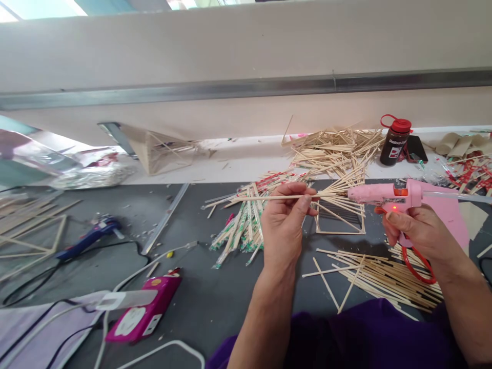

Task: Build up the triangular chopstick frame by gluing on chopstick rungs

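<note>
My left hand pinches a thin wooden stick that lies level, pointing left and right. In my right hand is a pink glue gun with a red light lit and a clear glue stick in its back. Its nozzle is close to the right end of the wooden stick; whether they touch is hard to tell. Below the nozzle, a frame of sticks rests on the dark table. Loose sticks lie nearer to me, and wrapped chopsticks are left of my left hand.
A pile of sticks and a dark bottle with a red lid stand by the wall. On the left are a magenta box, cables, a blue glue gun, a metal ruler and another stick frame.
</note>
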`<state>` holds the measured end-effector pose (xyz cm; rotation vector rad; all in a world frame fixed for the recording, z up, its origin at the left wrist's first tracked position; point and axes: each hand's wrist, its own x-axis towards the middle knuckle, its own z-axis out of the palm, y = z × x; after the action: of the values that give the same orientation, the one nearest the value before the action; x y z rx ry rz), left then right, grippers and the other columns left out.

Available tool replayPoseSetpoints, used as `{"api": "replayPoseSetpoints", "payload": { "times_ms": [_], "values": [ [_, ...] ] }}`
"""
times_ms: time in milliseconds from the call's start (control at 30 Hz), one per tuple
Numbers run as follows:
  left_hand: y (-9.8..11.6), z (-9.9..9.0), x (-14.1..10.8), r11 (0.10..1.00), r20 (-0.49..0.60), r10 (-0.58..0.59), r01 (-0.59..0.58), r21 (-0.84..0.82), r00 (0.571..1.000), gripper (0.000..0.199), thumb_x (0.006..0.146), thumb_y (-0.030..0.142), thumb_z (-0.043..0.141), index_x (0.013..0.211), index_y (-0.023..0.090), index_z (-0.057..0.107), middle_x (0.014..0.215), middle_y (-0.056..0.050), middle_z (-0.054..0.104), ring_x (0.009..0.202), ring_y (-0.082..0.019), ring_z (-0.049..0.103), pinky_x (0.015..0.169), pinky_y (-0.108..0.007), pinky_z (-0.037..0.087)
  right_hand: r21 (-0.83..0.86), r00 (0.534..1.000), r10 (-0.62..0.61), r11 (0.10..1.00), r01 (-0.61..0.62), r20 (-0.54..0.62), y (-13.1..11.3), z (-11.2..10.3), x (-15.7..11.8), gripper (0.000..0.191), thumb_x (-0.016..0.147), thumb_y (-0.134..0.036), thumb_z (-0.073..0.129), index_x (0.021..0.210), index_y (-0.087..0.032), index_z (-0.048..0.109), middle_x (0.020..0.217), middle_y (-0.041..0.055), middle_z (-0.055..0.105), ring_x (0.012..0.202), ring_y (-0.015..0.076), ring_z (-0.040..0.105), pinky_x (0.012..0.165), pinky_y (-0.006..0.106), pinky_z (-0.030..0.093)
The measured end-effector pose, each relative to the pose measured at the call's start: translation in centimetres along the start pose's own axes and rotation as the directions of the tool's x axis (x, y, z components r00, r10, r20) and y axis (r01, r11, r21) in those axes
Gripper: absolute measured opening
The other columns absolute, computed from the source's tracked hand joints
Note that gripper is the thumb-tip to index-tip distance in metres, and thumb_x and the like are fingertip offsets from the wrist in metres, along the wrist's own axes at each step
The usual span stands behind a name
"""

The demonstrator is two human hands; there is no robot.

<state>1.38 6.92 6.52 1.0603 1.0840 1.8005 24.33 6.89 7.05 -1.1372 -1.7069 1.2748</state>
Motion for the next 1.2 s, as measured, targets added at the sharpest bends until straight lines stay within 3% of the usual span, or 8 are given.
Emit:
{"api": "replayPoseSetpoints", "payload": {
  "times_ms": [467,633,867,1100,1200],
  "values": [
    [-0.2,-0.2,0.0,0.999,-0.004,0.017,-0.016,0.04,1.0,0.019,0.074,0.021,0.071,0.091,0.018,0.062,0.081,-0.002,0.069,0.07,-0.012,0.067,0.053,-0.017,0.053,-0.048,1.0,0.029,0.998,-0.029,0.003,0.3,-0.2,0.1,0.05,0.087,-0.053,0.052,0.05,-0.02,0.059,0.051,0.003,0.059,0.057,0.0161,0.055,0.063,0.031,0.046],
    [-0.3,-0.3,-0.1,0.999,-0.003,0.001,-0.001,0.051,1.0,0.019,0.074,0.02,0.071,0.092,0.018,0.063,0.081,-0.002,0.068,0.071,-0.012,0.066,0.053,-0.017,0.054,-0.032,1.0,0.015,0.999,-0.014,0.014,0.2,-0.3,0.0,0.049,0.085,-0.055,0.053,0.051,-0.021,0.058,0.05,0.0029,0.058,0.054,0.0151,0.053,0.057,0.029,0.044],
    [-0.5,-0.1,-0.2,0.999,0.01,-0.006,0.006,0.044,1.0,0.018,0.075,0.02,0.071,0.091,0.018,0.064,0.081,-0.002,0.068,0.071,-0.012,0.066,0.052,-0.017,0.054,0.124,0.993,0.117,0.985,-0.12,0.028,0.5,0.1,0.3,0.044,0.078,-0.059,0.062,0.072,-0.016,0.067,0.066,0.0047,0.066,0.053,0.0133,0.057,0.053,0.026,0.045],
    [-0.3,0.1,-0.1,0.999,0.0,-0.01,0.01,0.045,1.0,0.019,0.073,0.022,0.073,0.089,0.018,0.064,0.081,-0.002,0.068,0.072,-0.013,0.067,0.051,-0.017,0.054,0.385,0.993,0.054,0.919,-0.09,0.105,0.9,-0.7,0.8,0.041,0.087,-0.053,0.054,0.09,-0.015,0.07,0.065,0.0053,0.065,0.057,0.0138,0.056,0.051,0.024,0.042],
    [-0.1,0.2,0.0,0.999,-0.008,-0.006,0.007,0.051,1.0,0.02,0.071,0.023,0.074,0.088,0.017,0.065,0.08,-0.003,0.068,0.071,-0.013,0.066,0.05,-0.018,0.053,0.467,0.996,0.021,0.883,-0.057,0.082,0.9,-0.7,1.2,0.043,0.089,-0.051,0.05,0.088,-0.014,0.069,0.078,0.0086,0.069,0.054,0.0122,0.055,0.046,0.024,0.04]
  ]
}}
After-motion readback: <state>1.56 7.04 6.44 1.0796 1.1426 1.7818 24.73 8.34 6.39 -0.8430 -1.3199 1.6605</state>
